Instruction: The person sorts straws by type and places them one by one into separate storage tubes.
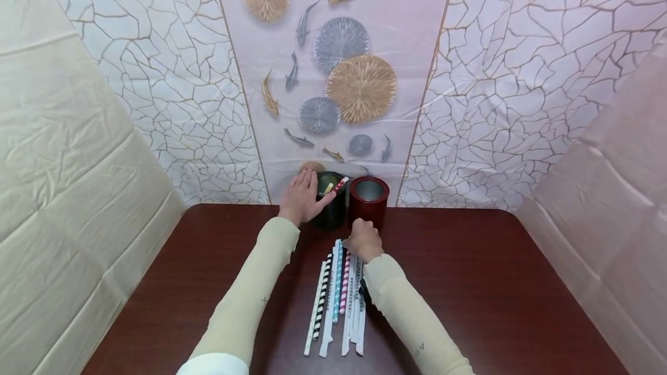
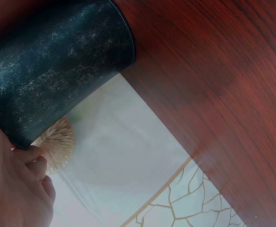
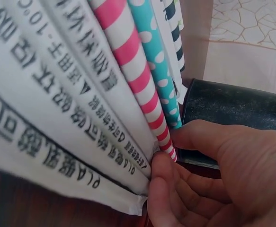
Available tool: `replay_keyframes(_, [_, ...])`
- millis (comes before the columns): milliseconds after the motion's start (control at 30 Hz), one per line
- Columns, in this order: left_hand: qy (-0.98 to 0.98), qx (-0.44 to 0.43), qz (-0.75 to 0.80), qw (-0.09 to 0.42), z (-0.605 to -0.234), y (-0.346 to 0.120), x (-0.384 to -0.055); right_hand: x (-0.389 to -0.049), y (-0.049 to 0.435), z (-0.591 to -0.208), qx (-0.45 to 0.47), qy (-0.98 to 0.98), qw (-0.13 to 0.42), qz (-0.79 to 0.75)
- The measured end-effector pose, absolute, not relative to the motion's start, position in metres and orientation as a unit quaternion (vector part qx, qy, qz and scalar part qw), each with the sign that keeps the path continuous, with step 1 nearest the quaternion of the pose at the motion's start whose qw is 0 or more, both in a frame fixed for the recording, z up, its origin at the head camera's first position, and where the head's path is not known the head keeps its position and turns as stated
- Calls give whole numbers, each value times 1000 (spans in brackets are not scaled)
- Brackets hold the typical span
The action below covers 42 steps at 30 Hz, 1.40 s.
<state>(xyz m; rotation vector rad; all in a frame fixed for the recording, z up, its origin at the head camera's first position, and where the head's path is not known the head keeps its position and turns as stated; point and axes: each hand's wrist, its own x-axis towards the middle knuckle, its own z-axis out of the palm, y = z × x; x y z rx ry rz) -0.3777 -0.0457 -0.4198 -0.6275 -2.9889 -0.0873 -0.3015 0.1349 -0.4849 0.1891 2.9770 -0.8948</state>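
A black cylindrical cup (image 1: 331,213) stands at the back of the table. My left hand (image 1: 303,197) grips its left side at the rim, fingers bent at the edge in the left wrist view. Out of the cup leans a red straw with white dots (image 1: 341,184); a pale yellow straw end (image 1: 329,188) shows inside. My right hand (image 1: 365,240) is at the far end of a row of straws. In the right wrist view its thumb and finger pinch the tip of a pink-and-white striped straw (image 3: 140,78). Beside that lies a turquoise dotted straw (image 3: 155,54).
A dark red cup (image 1: 369,204) stands right of the black one. Several paper-wrapped straws (image 1: 348,328), a black-striped straw (image 1: 322,300) and a pale straw (image 1: 314,311) lie on the brown table (image 1: 469,294). A patterned cloth wall (image 1: 333,149) rises behind the cups.
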Motion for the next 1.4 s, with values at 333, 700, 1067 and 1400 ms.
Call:
replay_keyframes(333, [-977,-207,-30,41,-423,-45,-380,-305,141,-489,79,944,34,-318])
replay_keyframes(700, [-977,-206,-29,44,-421,-44,-379,-291,148,-473,67,938,39,-337])
replay_keyframes(1067, [-977,-208,-24,44,-422,-46,-381,-285,159,-464,35,931,34,-362])
replay_keyframes(1400, [-977,-206,-18,47,-421,-44,-380,-275,175,-447,7,929,17,-370])
